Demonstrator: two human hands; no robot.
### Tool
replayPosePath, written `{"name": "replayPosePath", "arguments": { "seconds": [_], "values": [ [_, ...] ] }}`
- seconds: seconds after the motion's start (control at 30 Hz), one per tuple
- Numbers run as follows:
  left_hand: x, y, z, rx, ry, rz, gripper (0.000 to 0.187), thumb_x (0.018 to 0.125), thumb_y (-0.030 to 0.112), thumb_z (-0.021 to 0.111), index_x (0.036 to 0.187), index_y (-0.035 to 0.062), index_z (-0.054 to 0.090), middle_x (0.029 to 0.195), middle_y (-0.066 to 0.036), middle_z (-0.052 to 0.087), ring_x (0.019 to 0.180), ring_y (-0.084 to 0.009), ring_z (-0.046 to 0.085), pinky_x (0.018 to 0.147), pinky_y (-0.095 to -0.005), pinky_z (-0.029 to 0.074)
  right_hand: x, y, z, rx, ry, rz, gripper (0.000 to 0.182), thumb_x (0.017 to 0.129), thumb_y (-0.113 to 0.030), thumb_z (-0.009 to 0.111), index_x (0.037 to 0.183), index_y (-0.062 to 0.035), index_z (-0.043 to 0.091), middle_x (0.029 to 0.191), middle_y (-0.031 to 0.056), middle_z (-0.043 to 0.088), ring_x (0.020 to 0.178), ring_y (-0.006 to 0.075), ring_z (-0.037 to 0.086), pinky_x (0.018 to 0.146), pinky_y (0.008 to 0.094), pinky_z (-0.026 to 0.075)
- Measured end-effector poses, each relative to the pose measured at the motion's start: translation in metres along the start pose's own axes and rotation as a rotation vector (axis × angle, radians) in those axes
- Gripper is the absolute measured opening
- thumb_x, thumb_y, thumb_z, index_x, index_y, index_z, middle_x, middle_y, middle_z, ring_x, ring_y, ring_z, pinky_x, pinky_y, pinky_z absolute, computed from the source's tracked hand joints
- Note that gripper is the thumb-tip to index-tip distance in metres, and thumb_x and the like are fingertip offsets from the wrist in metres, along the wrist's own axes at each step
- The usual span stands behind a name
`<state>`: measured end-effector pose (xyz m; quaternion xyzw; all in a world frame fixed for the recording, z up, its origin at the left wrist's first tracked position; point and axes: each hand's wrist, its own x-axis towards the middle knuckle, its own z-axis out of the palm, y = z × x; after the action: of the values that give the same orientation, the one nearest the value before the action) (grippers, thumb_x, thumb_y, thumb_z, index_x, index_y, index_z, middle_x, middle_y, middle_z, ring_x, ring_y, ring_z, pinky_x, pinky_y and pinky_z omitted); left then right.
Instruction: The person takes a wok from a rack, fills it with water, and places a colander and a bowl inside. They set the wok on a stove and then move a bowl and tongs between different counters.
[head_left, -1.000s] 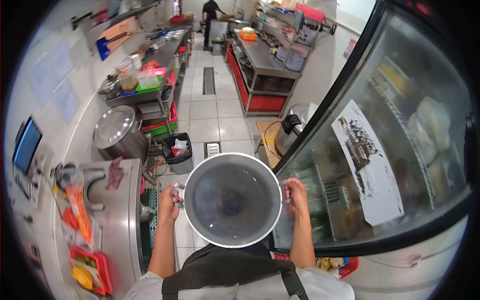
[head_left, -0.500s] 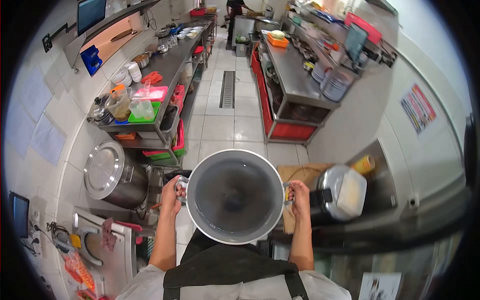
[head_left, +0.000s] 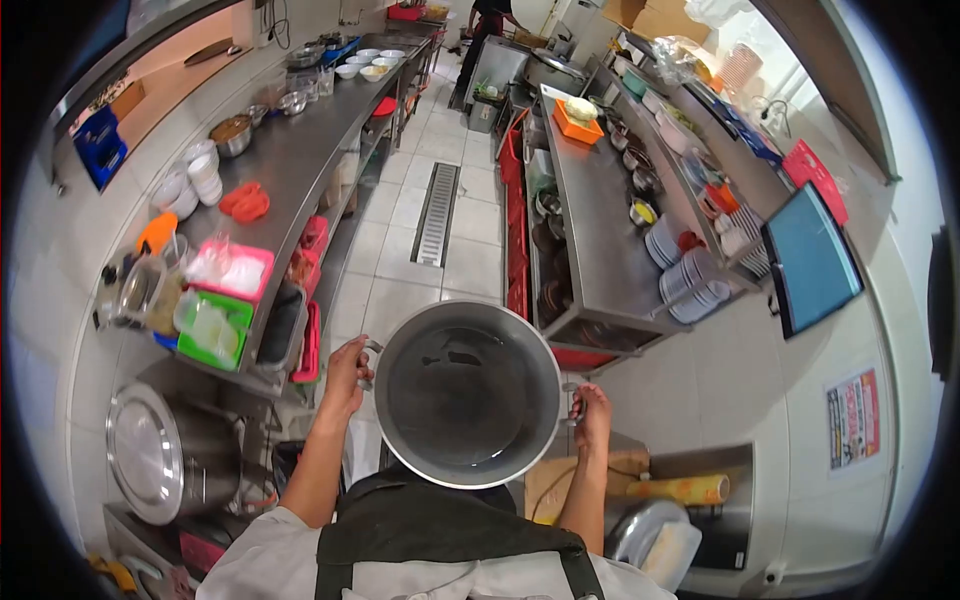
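Note:
A large round metal pot is held in front of my apron, its open top facing up. Clear liquid covers the bottom, with light reflecting off it. My left hand is closed around the loop handle on the pot's left side. On the opposite side, my right hand grips the other loop handle. The pot hangs above the tiled floor, roughly level.
To the left runs a steel counter with bowls and plastic tubs. A lidded stockpot stands below it. At right is another steel table with stacked plates. A floor drain lies along the aisle. A person stands at the far end.
The view has moved forward: the counters, drain and far person appear nearer, and the lidded stockpot has slid lower left. Both hands still hold the pot, and its liquid has shifted.

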<state>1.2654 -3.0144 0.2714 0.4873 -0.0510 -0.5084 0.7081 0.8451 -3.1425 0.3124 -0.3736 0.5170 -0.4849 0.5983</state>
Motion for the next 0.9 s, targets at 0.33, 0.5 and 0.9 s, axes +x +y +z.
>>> {"name": "replayPosePath", "arguments": {
  "seconds": [0.33,0.5,0.9],
  "values": [
    [0.286,0.073,0.162,0.085,-0.011,0.013,0.028,0.094,0.023,0.058,0.114,0.0031,0.061,0.066,0.003,0.046,0.048,-0.0052,0.036,0.051,-0.0237,0.040,0.289,-0.037,0.095,0.014,0.026,0.010,0.008,0.090,-0.013,0.057,0.084,-0.0075,0.060,0.070,-0.0020,0.052,0.057,0.0079,0.045,0.049,0.0220,0.035],
    [0.409,0.100,0.247,0.116,-0.050,-0.028,0.030,0.095,0.023,0.057,0.117,0.0024,0.060,0.066,0.003,0.045,0.048,-0.0050,0.036,0.052,-0.0251,0.040,0.420,-0.083,0.136,0.006,0.099,0.029,0.007,0.089,-0.012,0.057,0.085,-0.0076,0.060,0.069,-0.0022,0.051,0.058,0.0080,0.046,0.051,0.0222,0.036],
    [0.728,0.108,0.472,0.258,-0.353,-0.110,0.028,0.094,0.024,0.057,0.113,0.0039,0.062,0.068,0.005,0.043,0.055,-0.0056,0.037,0.055,-0.0237,0.038,0.667,-0.141,0.167,0.125,0.421,-0.033,0.005,0.088,-0.011,0.058,0.091,-0.0080,0.061,0.071,-0.0014,0.051,0.058,0.0078,0.046,0.049,0.0219,0.036]
  ]
}}
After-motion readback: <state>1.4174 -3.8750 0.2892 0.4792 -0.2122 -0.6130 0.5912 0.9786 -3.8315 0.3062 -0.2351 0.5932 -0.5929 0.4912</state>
